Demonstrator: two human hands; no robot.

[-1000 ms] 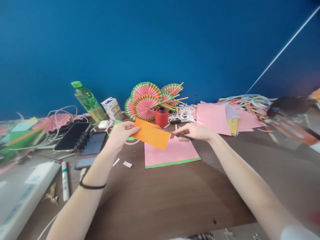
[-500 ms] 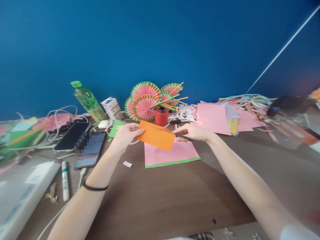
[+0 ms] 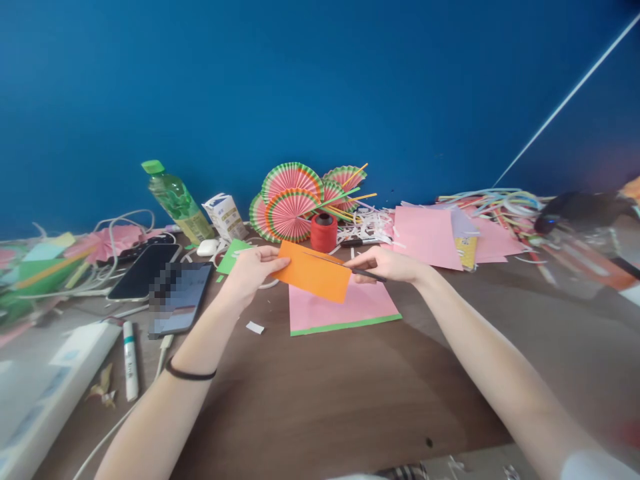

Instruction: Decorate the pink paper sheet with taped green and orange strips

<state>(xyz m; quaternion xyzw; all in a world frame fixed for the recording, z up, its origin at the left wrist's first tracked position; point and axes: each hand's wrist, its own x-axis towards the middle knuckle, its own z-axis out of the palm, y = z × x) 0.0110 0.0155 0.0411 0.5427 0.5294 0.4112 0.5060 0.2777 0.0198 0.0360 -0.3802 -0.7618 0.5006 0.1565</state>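
An orange sheet of paper (image 3: 315,275) is pinched at its left end by my left hand (image 3: 255,273), its thumb on the near face. My right hand (image 3: 390,265) is closed around dark scissors (image 3: 369,274). Their slim blades point left and lie along the upper part of the orange sheet; how far they are parted is hard to see. Underneath, a pink sheet (image 3: 335,310) with a green strip (image 3: 345,325) along its front edge lies on the table, partly covered by the orange sheet.
Behind my hands stand a red thread spool (image 3: 323,235) and pleated paper fans (image 3: 293,213). A green-capped bottle (image 3: 177,203), a small carton (image 3: 224,219) and phones (image 3: 187,297) are at left, near a marker (image 3: 131,363). Pink sheets (image 3: 425,237) lie at back right.
Almost nothing differs. Both hands, the orange sheet and the scissors stay in nearly the same place.
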